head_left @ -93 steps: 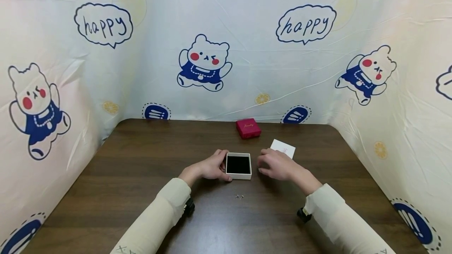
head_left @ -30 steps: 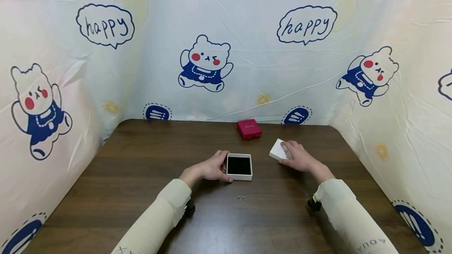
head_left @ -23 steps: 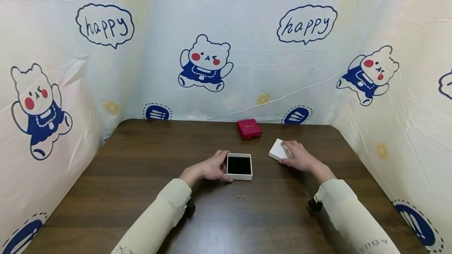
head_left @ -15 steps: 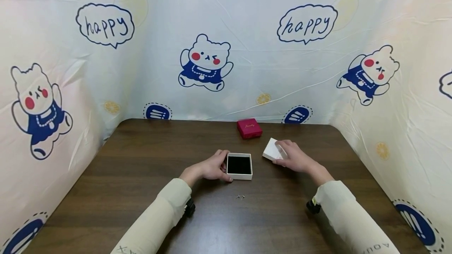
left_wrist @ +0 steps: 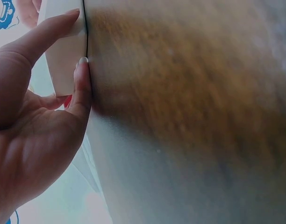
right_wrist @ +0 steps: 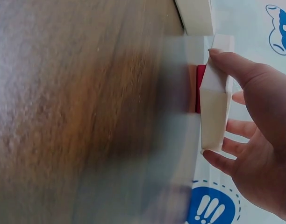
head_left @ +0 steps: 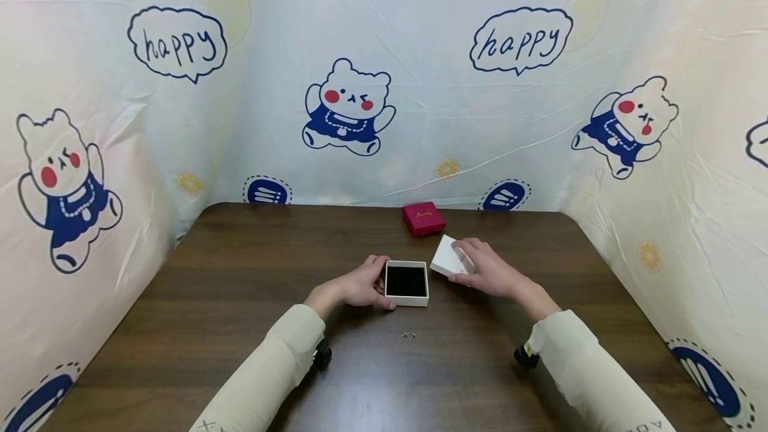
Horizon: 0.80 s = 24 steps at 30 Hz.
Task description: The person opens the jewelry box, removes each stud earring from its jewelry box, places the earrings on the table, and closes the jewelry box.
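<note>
My left hand (head_left: pixel 360 283) holds the left side of an open white box (head_left: pixel 410 301) with a black lining, standing on the table. The left wrist view has the thumb and fingers on the white wall (left_wrist: pixel 63 74) of that box. Just right of it, my right hand (head_left: pixel 489 269) grips a white box lid (head_left: pixel 447 257). In the right wrist view the lid (right_wrist: pixel 214 116) is held tilted above the tabletop, between thumb and fingers, and its inside is hidden. Two tiny metallic studs, perhaps earrings (head_left: pixel 409 335), lie in front of the box.
A closed red box (head_left: pixel 423 219) with gold lettering stands behind, near the back edge of the brown wooden table (head_left: pixel 240 245). A printed curtain (head_left: pixel 384 32) surrounds the table at the back and both sides.
The right hand first moved right to the white lid and took hold of it. Since then it has carried the lid left, close to the box. My left hand has stayed on the box.
</note>
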{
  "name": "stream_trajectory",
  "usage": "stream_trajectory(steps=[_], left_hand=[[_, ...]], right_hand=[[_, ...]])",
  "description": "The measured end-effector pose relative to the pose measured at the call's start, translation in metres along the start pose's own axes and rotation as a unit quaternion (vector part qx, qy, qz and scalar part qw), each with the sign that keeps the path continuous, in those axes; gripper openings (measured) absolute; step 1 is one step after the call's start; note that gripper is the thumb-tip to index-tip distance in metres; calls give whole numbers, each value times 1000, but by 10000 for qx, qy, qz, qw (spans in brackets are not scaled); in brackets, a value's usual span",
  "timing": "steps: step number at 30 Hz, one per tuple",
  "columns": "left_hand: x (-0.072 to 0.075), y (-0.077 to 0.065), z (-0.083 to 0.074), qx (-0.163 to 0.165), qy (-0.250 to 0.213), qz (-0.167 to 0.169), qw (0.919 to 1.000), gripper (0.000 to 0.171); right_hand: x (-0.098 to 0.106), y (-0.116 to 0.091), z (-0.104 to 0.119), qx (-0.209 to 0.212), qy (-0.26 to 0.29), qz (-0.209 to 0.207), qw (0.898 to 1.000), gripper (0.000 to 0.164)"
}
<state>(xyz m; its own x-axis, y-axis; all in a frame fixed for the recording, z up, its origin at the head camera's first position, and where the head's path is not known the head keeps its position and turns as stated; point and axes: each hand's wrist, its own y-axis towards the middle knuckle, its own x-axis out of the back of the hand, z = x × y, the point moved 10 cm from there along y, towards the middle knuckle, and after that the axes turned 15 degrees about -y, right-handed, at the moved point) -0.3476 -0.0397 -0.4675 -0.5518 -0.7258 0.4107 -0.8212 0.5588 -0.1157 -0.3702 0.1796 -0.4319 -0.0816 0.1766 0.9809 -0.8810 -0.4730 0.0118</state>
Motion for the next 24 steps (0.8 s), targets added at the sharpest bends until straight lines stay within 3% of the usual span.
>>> stream_trajectory(steps=[9, 24], left_hand=[[0, -1, -1, -11, 5, -24, 10000, 83], [0, 1, 1, 58, 88, -19, 9999, 86]], right_hand=[[-2, 0, 10, 184, -27, -25, 9998, 73], [-11, -2, 24, 306, -276, 350, 9985, 76]])
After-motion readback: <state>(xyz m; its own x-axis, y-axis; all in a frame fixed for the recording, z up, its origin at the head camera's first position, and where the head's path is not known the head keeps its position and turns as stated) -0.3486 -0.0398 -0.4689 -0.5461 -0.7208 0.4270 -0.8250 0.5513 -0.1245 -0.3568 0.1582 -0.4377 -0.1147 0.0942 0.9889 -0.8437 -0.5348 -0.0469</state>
